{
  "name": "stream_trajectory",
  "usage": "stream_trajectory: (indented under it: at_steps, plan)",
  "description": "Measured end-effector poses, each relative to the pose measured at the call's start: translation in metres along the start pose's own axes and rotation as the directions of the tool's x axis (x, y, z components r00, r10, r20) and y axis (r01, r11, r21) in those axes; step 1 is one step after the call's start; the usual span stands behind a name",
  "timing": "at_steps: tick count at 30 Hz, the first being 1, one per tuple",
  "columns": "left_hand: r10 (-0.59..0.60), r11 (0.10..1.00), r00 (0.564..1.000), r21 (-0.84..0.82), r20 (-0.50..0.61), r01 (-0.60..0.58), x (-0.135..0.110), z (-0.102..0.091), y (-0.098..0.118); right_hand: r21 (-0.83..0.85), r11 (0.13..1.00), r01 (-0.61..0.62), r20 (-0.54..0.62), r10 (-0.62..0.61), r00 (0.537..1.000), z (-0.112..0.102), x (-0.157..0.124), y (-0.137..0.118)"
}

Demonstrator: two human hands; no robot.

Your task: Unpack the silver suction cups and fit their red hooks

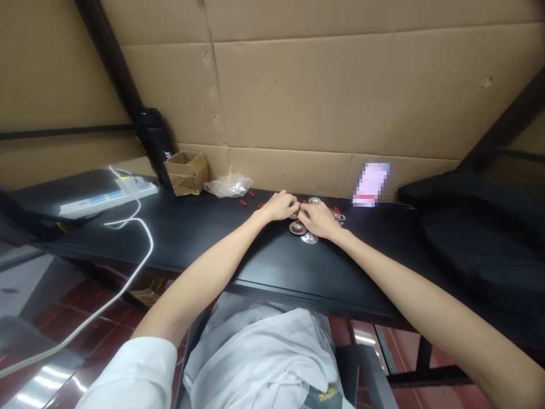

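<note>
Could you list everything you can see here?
Desk: one, black, centre
Cardboard wall: one, brown, back
Metal discs: several, silver, desk centre
Small loops: several, red, on desk
Box: one, brown, desk's back
Plastic bag: one, clear, beside box
Blurred panel: one, pinkish, right of discs
Power strip: one, white-blue, left
Cord: count unclear, white, left
Lettered item: one, black, beside box
Soft item: one, black, right
Posts: at least two, black, both sides
Floor: one, red, below
Clothing: count unclear, white, lap
Left hand, right hand: one each, bare, at discs
</note>
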State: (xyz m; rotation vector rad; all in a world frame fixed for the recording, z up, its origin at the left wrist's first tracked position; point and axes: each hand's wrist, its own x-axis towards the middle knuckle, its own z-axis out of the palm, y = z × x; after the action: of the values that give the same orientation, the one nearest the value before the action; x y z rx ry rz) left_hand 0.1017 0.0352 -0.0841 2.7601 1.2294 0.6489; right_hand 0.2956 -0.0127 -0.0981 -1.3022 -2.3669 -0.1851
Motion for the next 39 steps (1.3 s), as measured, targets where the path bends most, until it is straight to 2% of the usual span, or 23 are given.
stream_trajectory:
  at_steps: [3, 6, 10, 16, 23, 29, 31, 34, 36, 39]
  plan:
    - [-0.073, 0.997, 0.997, -0.003, 0.035, 0.073, -0.001, -0.003, 0.002, 0.024, 1.0, -0.004, -0.048, 0.005, 0.999, 0.003, 0.001, -0.002]
    - [-0.16, 0.986, 0.983, -0.04, 0.092, 0.164, 0.0, -0.006, 0.0, 0.024, 0.998, 0.051, -0.099, -0.048, 0.994, 0.005, 0.001, -0.006]
    - [-0.2, 0.969, 0.972, -0.118, 0.125, 0.215, 0.001, -0.008, -0.006, -0.005, 0.995, 0.098, -0.14, -0.098, 0.985, 0.004, 0.002, -0.011]
    - [-0.174, 0.963, 0.98, -0.192, 0.097, 0.19, 0.003, -0.004, -0.01, -0.019, 0.998, 0.062, -0.171, -0.064, 0.983, 0.004, 0.002, -0.011]
    - [-0.093, 0.947, 0.99, -0.296, 0.106, 0.121, 0.006, 0.001, -0.013, -0.032, 0.997, 0.072, -0.304, -0.079, 0.949, 0.006, -0.001, -0.009]
    - [-0.083, 0.994, 0.988, -0.062, 0.13, 0.091, 0.004, 0.005, -0.015, 0.045, 0.998, -0.034, -0.457, 0.051, 0.888, 0.005, 0.0, -0.011]
    - [-0.081, 0.995, 0.988, -0.038, 0.134, 0.087, 0.003, 0.005, -0.016, 0.07, 0.995, -0.074, -0.402, 0.096, 0.911, 0.004, 0.0, -0.011]
    - [-0.105, 0.994, 0.992, -0.019, 0.076, 0.107, 0.0, 0.004, -0.017, 0.016, 0.988, -0.155, -0.156, 0.156, 0.975, 0.004, 0.002, -0.009]
    - [-0.054, 0.998, 0.998, -0.042, 0.041, 0.056, -0.001, 0.004, -0.016, -0.05, 0.981, -0.187, -0.023, 0.186, 0.982, 0.005, 0.002, -0.007]
    - [0.068, 0.995, 0.997, -0.08, 0.045, -0.064, -0.001, 0.007, -0.012, -0.103, 0.98, -0.171, 0.016, 0.174, 0.985, 0.006, 0.002, -0.004]
